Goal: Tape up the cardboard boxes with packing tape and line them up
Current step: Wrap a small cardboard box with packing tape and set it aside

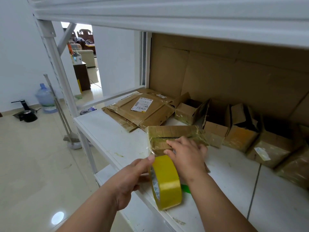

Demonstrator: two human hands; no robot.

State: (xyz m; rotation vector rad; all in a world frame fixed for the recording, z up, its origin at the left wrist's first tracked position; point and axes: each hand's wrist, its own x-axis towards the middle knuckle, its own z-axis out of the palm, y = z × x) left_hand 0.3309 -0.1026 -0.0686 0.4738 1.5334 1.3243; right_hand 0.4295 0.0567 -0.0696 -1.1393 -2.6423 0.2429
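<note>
Yellow tape roll (165, 181) gripped by left hand (132, 180) at shelf (107, 131) edge; right hand (187, 154) fingers flat on one box (173, 133).

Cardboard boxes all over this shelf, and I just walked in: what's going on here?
A person is taping a small cardboard box on the white shelf. The left hand grips a yellow packing tape roll, while the right hand presses on the box's front. Its top seam looks open. More small boxes stand behind it, beside flattened cardboard.
</note>
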